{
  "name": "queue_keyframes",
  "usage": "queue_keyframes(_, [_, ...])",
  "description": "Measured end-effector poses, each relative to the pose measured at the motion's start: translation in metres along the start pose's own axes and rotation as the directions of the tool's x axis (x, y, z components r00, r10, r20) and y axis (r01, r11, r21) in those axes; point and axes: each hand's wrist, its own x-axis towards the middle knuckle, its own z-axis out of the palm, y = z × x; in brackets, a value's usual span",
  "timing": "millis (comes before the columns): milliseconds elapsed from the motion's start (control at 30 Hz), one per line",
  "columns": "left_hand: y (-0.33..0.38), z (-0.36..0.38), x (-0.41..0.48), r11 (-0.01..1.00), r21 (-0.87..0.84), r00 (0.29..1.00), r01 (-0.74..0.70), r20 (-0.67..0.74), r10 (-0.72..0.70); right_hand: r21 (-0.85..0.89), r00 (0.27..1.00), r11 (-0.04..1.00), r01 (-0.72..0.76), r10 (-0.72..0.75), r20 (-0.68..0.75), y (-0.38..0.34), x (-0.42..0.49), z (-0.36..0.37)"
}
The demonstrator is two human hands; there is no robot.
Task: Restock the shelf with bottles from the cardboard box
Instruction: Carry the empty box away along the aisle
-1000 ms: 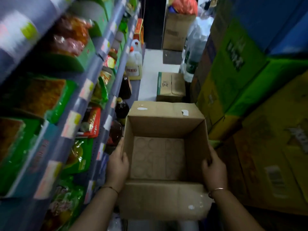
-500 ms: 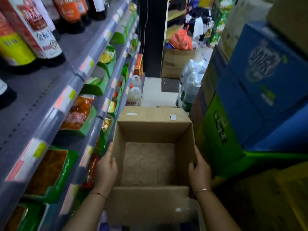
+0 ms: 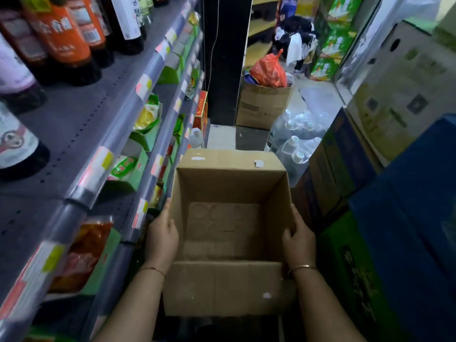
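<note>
I hold an open cardboard box [image 3: 223, 287] in front of me in a narrow aisle. Its inside is bare, with only round marks on the bottom. My left hand [image 3: 161, 239] grips its left wall and my right hand [image 3: 298, 239] grips its right wall. To my left runs a grey shelf [image 3: 81, 124] carrying dark bottles [image 3: 61, 43] with orange, white and purple labels at its upper level.
Lower shelf levels hold green and red snack packets [image 3: 148, 117]. Stacked blue, green and white cartons [image 3: 399, 218] line the right side. Ahead stand wrapped packs of water bottles [image 3: 296, 139], a brown carton with an orange bag [image 3: 267, 70], and a black pillar [image 3: 227, 58].
The view has risen from the lower shelves to the bottle shelf, and the box has come up with my hands. Both hands keep their grip on its side walls.
</note>
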Motion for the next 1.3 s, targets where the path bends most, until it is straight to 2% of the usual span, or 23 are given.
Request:
queue_keyframes(200, [0.019, 0.036, 0.088, 0.996, -0.089, 1.000, -0.019, 0.011, 0.020, -0.020, 0.997, 1.000, -0.012, 0.010, -0.073, -0.014, 0.088, 0.023])
queue_keyframes(300, [0.029, 0.053, 0.124, 0.990, -0.140, 0.999, 0.021, 0.047, -0.014, -0.032, 0.996, 0.998, -0.055, 0.052, -0.070, -0.014, 0.126, 0.036])
queue_keyframes(600, [0.015, 0.129, 0.225, 0.993, -0.102, 0.995, 0.064, 0.082, -0.056, -0.039, 0.998, 0.998, -0.052, 0.050, -0.041, 0.002, 0.234, 0.089])
queue_keyframes(867, [-0.002, 0.184, 0.271, 0.994, -0.052, 0.990, 0.092, 0.115, -0.086, -0.090, 0.993, 0.989, -0.115, 0.112, -0.034, 0.034, 0.287, 0.124])
queue_keyframes(1100, [-0.015, 0.212, 0.277, 0.990, -0.046, 0.981, 0.130, 0.152, -0.122, -0.088, 0.984, 0.980, -0.176, 0.178, 0.011, 0.066, 0.303, 0.142])
queue_keyframes(1300, [-0.024, 0.221, 0.279, 0.990, -0.034, 0.983, 0.134, 0.134, -0.129, -0.097, 0.990, 0.986, -0.134, 0.137, 0.027, 0.072, 0.310, 0.152])
